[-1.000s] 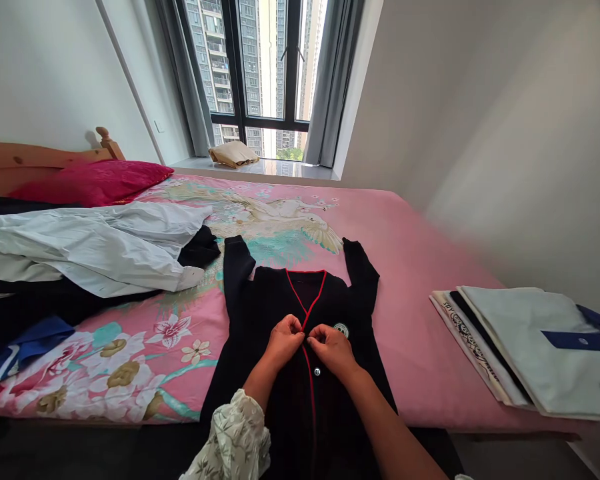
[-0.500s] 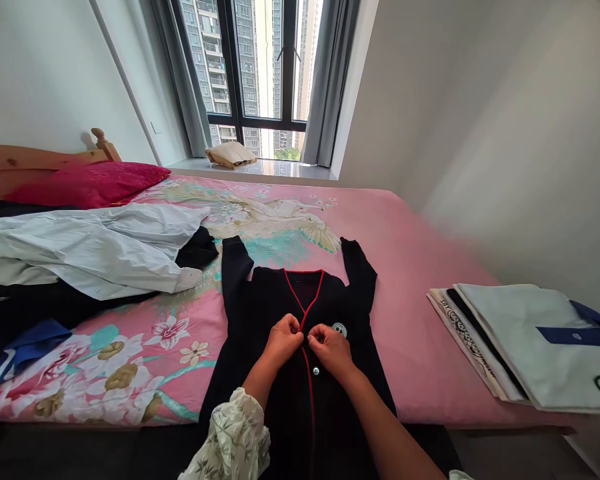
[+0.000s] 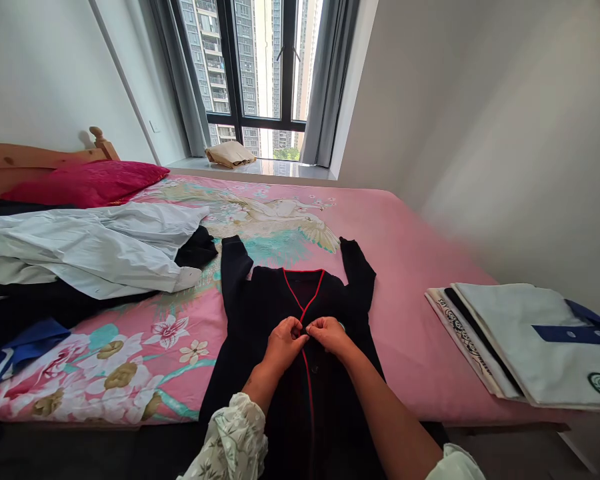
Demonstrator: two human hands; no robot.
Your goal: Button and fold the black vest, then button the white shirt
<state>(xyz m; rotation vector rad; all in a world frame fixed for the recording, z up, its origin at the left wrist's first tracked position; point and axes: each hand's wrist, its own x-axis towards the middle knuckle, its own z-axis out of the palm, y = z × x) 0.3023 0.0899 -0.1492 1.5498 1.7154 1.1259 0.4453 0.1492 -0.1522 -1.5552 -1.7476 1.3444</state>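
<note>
A black cardigan with red edging lies face up on the bed, its sleeves stretched toward the window. My left hand pinches the front edge just below the V of the neckline. Close beside it, my right hand has thumb and fingertips pressed together on the opposite front edge. Whatever small part sits between the fingertips is hidden. A round badge on the chest is mostly covered by my right hand. Lower down, a button shows dark on the front.
On the left, a white shirt lies over dark clothes beside a red pillow. A stack of folded shirts rests at the bed's right edge. A beige folded cloth is on the windowsill. The pink floral bedsheet spreads beneath.
My right hand has shifted slightly up and left, closer to my left hand, and now covers most of the badge. Both hands stay at the cardigan's front edge.
</note>
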